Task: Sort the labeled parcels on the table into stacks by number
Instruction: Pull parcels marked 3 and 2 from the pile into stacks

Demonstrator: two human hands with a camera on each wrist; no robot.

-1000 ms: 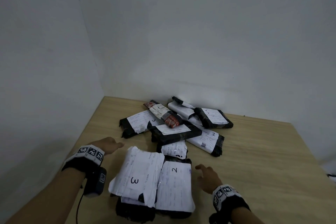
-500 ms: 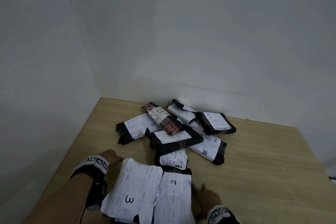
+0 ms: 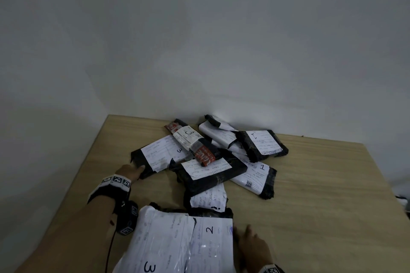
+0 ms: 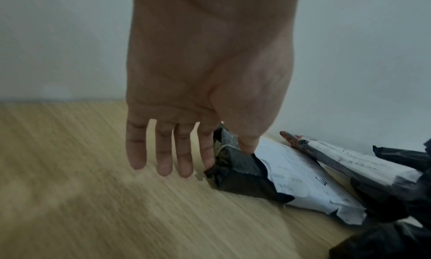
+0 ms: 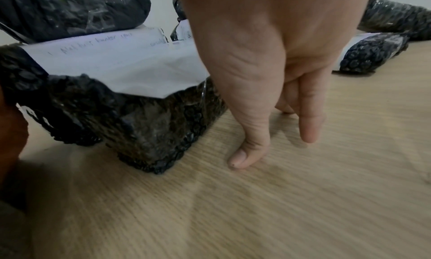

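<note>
Black-wrapped parcels with white numbered labels lie on a wooden table (image 3: 310, 206). My left hand (image 3: 136, 169) reaches to the black end of a flat parcel marked 3 (image 3: 164, 153). In the left wrist view the fingers (image 4: 163, 163) are straight, and thumb and forefinger touch that parcel's end (image 4: 235, 172). At the near edge lie a white parcel marked 3 (image 3: 155, 246) and a parcel marked 2 (image 3: 210, 241) side by side. My right hand (image 3: 250, 239) rests just right of the 2 parcel (image 5: 144, 115), holding nothing, with its thumb tip on the table.
The middle heap holds a small red-and-black parcel marked 3 (image 3: 190, 142), a long black parcel (image 3: 210, 173), a small parcel (image 3: 208, 198), and two marked 1 (image 3: 263, 145) (image 3: 255, 178). Walls close the table's left and far sides. Bare wood lies to the right.
My left hand has moved forward from beside the near 3 parcel to the end of the far 3 parcel. The right hand has stayed by the 2 parcel.
</note>
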